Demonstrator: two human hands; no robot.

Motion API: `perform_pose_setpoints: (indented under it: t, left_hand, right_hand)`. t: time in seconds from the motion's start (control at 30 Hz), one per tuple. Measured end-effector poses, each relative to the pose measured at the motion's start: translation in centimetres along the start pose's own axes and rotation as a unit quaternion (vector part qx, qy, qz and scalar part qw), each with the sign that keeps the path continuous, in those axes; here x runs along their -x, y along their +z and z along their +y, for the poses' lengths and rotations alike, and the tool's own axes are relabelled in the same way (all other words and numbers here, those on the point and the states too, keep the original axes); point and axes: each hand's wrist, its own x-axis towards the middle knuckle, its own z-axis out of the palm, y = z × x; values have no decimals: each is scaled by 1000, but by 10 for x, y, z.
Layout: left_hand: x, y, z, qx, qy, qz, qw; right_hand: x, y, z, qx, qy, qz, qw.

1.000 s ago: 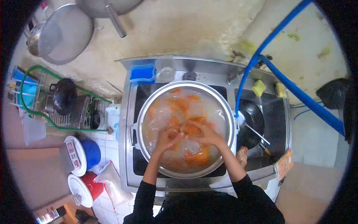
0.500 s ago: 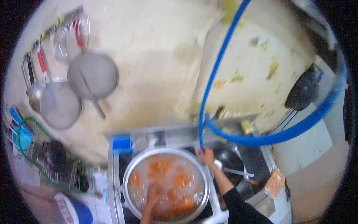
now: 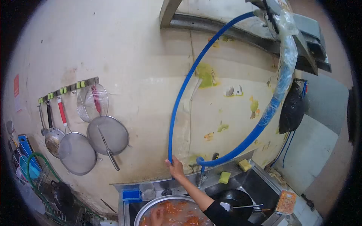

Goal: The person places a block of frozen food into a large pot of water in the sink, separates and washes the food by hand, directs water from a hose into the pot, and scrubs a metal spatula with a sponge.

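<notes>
A large metal basin [image 3: 140,214] holds cloudy water and orange pieces of food [image 3: 181,211], whose kind I cannot make out. My left hand [image 3: 156,216] is low over the basin, its fingers partly showing and stretched out, with nothing visible in them. My right hand [image 3: 175,168] grips the lower end of a blue hose [image 3: 184,84] above the basin's back rim. The hose arcs up to the top right, where clear plastic is wrapped around it. A thicker stretch curves back down to the faucet [image 3: 201,177] behind the sink.
Strainers [image 3: 107,135] and a ladle [image 3: 55,143] hang on the left wall. A black wok [image 3: 233,201] sits in the sink [image 3: 260,184], near yellow sponges [image 3: 224,177]. A blue container [image 3: 131,195] stands left. An orange-filled tray [image 3: 286,202] lies right.
The view has tilted upward, so the basin sits lower and the upper hose fixture shows. My right hand still holds the hose; my left hand stays at the basin.
</notes>
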Motion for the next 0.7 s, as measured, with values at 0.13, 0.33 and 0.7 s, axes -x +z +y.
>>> perform_pose_setpoints:
  t: [0.13,0.33,0.7]
  left_hand:
    - [-85,-12,50,77,73,142,984]
    - [-153,13,64,169,9,-31,985]
    - [-189,3,140,314,95,120,937]
  right_hand:
    - [41,10,10,49,-6,-53,997]
    - [122,0,42,3,-42,-134,990]
    - [123,-148,-70,14,-50,-83,995]
